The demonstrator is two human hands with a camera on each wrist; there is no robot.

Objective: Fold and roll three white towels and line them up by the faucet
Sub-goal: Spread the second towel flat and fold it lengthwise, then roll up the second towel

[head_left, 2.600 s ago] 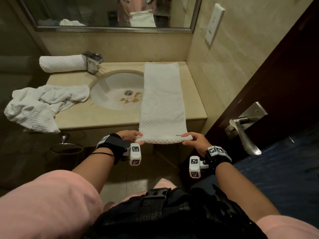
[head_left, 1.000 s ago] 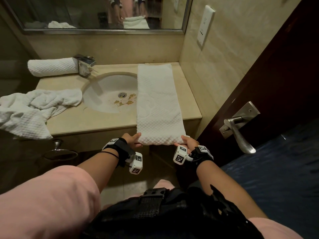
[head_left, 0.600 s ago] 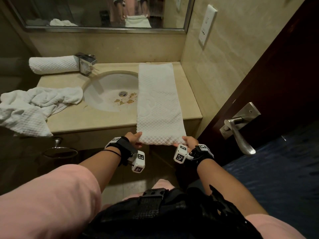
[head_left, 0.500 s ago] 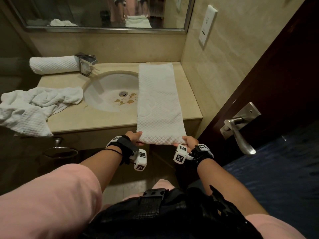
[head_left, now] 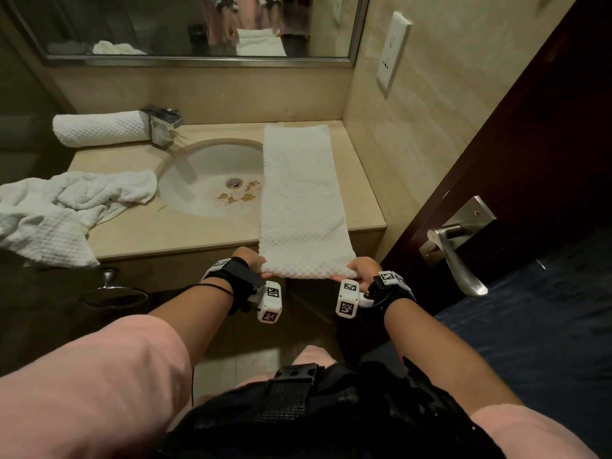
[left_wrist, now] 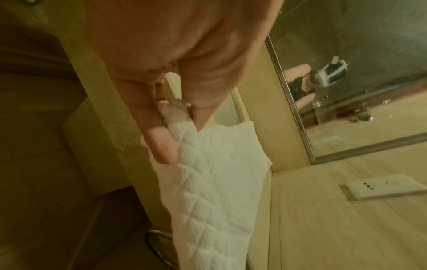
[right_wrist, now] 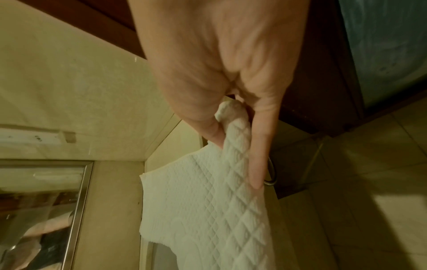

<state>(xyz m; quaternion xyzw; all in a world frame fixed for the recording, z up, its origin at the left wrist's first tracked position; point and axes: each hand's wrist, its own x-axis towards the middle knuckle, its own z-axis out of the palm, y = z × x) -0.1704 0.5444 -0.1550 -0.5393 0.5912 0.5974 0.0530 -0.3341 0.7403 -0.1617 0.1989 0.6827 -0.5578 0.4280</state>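
A white quilted towel (head_left: 299,200), folded into a long strip, lies on the counter right of the basin, and its near end hangs over the front edge. My left hand (head_left: 253,265) pinches the strip's near left corner (left_wrist: 184,131). At the near right corner (right_wrist: 233,131) my right hand (head_left: 361,271) pinches it between thumb and fingers. One rolled white towel (head_left: 99,129) lies against the left side of the chrome faucet (head_left: 162,125). A crumpled white towel (head_left: 63,210) sprawls over the counter's left end.
The oval basin (head_left: 212,180) has brown stains near its drain. A tiled wall with a socket plate (head_left: 392,53) bounds the counter on the right. A dark door with a metal lever handle (head_left: 453,250) stands close at my right. A metal ring (head_left: 114,294) hangs below the counter.
Both hands have kept their pinch on the strip's near end, which now hangs slightly lower over the counter edge. The right hand turned inward under its corner.
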